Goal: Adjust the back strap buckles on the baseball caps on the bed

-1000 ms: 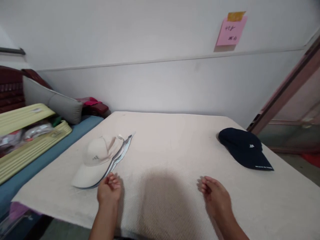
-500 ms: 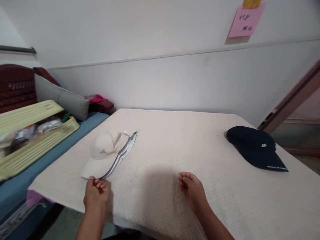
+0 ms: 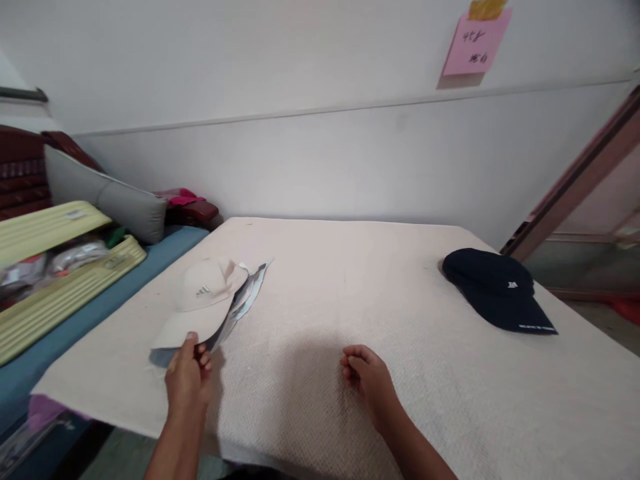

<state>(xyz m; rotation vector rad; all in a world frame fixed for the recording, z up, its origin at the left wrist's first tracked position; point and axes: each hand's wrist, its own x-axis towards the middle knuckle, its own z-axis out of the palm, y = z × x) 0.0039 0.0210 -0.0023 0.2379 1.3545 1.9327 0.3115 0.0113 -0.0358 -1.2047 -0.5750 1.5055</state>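
My left hand [image 3: 189, 381] pinches the front brim of a cream baseball cap [image 3: 197, 287], thumb on top and fingers below. The cap carries a small dark striped logo, and its brim is tilted up off the cloth. Under its right side show the edges of other pale, grey and dark-edged layers [image 3: 253, 293], perhaps more caps; most of them is hidden. Above the middle front of the table, my right hand [image 3: 371, 383] has its fingers curled together, with nothing visible in them. A navy cap [image 3: 485, 283] with a small white emblem rests alone at the right.
A cream textured cloth [image 3: 325, 280] covers the table, which meets a white wall [image 3: 300, 167]. At the left are a blue surface [image 3: 180, 243], a grey cushion [image 3: 115, 200] and a pale yellow slatted container [image 3: 75, 287] with plastic-wrapped things. A pink note [image 3: 475, 43] hangs on the wall.
My left hand has raised the cream cap's brim a little, away from the layers beneath. The whole view has shifted slightly; my right hand keeps the same curled shape.
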